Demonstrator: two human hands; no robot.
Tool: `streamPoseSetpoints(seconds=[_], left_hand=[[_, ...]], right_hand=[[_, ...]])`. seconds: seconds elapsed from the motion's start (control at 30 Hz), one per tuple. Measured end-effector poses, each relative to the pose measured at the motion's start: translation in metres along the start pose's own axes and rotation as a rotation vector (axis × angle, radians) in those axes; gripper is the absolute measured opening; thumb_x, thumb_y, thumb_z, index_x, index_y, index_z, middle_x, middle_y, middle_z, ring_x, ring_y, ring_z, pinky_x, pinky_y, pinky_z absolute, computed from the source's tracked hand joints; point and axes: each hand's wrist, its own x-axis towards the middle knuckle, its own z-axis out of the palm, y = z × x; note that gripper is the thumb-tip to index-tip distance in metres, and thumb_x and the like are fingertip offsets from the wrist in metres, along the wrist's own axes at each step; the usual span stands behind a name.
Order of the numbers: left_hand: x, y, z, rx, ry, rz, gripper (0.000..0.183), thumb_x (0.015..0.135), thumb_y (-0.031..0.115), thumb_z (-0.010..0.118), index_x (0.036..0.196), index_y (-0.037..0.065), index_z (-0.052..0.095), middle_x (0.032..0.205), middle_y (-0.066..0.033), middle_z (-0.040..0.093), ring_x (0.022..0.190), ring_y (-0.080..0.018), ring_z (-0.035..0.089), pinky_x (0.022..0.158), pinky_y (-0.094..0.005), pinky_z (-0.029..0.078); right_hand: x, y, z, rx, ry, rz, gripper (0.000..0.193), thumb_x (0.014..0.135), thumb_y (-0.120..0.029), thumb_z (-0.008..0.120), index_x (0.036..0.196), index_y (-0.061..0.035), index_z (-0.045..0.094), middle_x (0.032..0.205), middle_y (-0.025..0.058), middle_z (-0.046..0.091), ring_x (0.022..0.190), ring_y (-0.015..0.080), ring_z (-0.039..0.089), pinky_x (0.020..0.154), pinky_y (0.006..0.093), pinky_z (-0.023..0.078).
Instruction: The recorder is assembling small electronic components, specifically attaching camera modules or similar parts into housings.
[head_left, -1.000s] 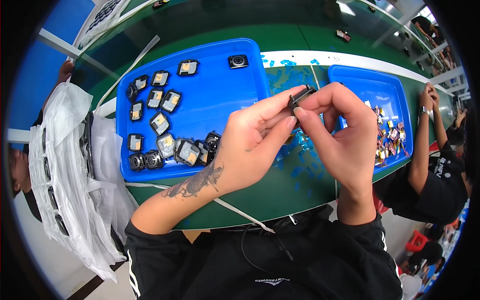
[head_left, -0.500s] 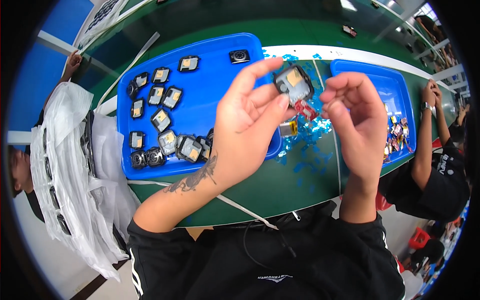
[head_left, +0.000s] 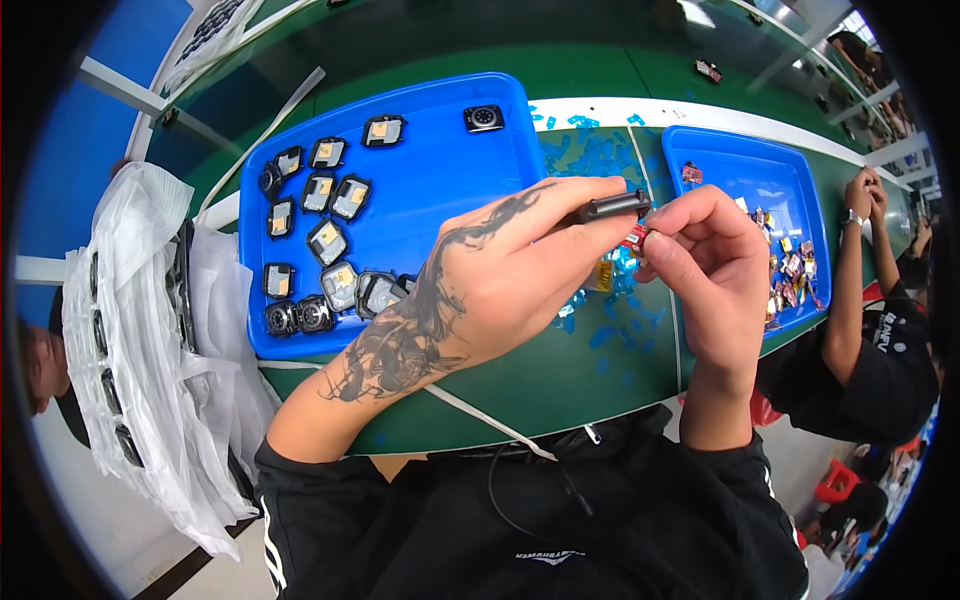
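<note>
your left hand [head_left: 510, 270] has just rolled over: compared with half a second ago, its back is now turned up, and the black watch case [head_left: 615, 206] in its fingers shows only a narrow edge, no longer the grey inner side. the grip of this hand is firm, with the case held between the fingers at the far end of the hand.

your right hand [head_left: 715, 280] has also come nearer. its thumb and forefinger are now almost together, just beside the right end of the case, where half a second ago they are more apart. the small red part [head_left: 635, 238] is directly before these fingertips, below the case and partly hidden; whether they pinch it, i am not able to say. for the work, i judge this means that both hands now meet at this red part, while the inner side of the case is out of your sight.

under your left fingers there is a yellow piece [head_left: 603, 275]; if it hangs or lies is not clear. left of the grip, the large blue tray [head_left: 440, 200] carries more watch cases [head_left: 327, 242]; right of it, the smaller blue tray [head_left: 740, 138] carries small mixed parts [head_left: 790, 270].
</note>
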Motion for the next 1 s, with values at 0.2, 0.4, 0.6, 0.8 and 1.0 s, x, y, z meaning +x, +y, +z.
streamPoseSetpoints(seconds=[0.2,0.4,0.6,0.8,1.0], left_hand=[[0.005,0.009,-0.008,-0.139,-0.087,-0.226,0.023,0.078,-0.006,0.07,0.1,0.0,0.071,0.1,-0.0125,0.068,0.083,-0.0211,0.068,0.073,-0.0254,0.054],[0.0,0.014,0.002,-0.611,-0.144,-0.713,0.015,0.086,-0.005,0.067,0.101,-0.005,0.069,0.096,-0.0083,0.066,0.086,-0.0098,0.062,0.077,-0.0249,0.052],[-0.002,0.016,0.008,-0.812,-0.073,-0.714,0.031,0.087,-0.008,0.063,0.118,-0.006,0.064,0.111,-0.0097,0.064,0.101,-0.013,0.062,0.089,-0.0254,0.05],[-0.007,0.015,0.016,-0.91,-0.003,-0.72,0.042,0.088,-0.012,0.059,0.13,-0.006,0.055,0.127,-0.0149,0.059,0.111,-0.0164,0.06,0.098,-0.0292,0.049],[-0.009,0.013,0.018,-0.858,0.005,-0.697,0.042,0.089,-0.01,0.059,0.13,-0.006,0.055,0.125,-0.0144,0.061,0.109,-0.015,0.061,0.096,-0.0277,0.05]], right_hand=[[0.004,0.002,-0.01,0.136,-0.102,0.087,0.009,0.087,0.002,0.066,0.093,0.0009,0.059,0.088,0.0039,0.062,0.078,0.0081,0.061,0.069,0.0204,0.053],[-0.006,0.004,-0.001,0.019,-0.013,0.012,0.019,0.083,0.004,0.069,0.097,0.0,0.057,0.09,0.0038,0.061,0.081,0.0073,0.06,0.07,0.0195,0.051],[-0.003,0.015,0.008,-0.11,0.14,-0.12,0.026,0.081,0.005,0.072,0.099,-0.0011,0.056,0.085,0.0006,0.061,0.078,0.0051,0.059,0.067,0.0171,0.047],[-0.005,0.018,0.013,-0.03,0.232,-0.128,0.024,0.081,0.005,0.073,0.094,-0.0024,0.054,0.081,0.0011,0.063,0.072,0.0039,0.058,0.065,0.0165,0.046],[-0.004,0.021,0.016,0.064,0.273,-0.074,0.025,0.081,0.004,0.074,0.094,-0.0023,0.054,0.081,0.0021,0.064,0.068,0.0027,0.057,0.062,0.0146,0.043]])
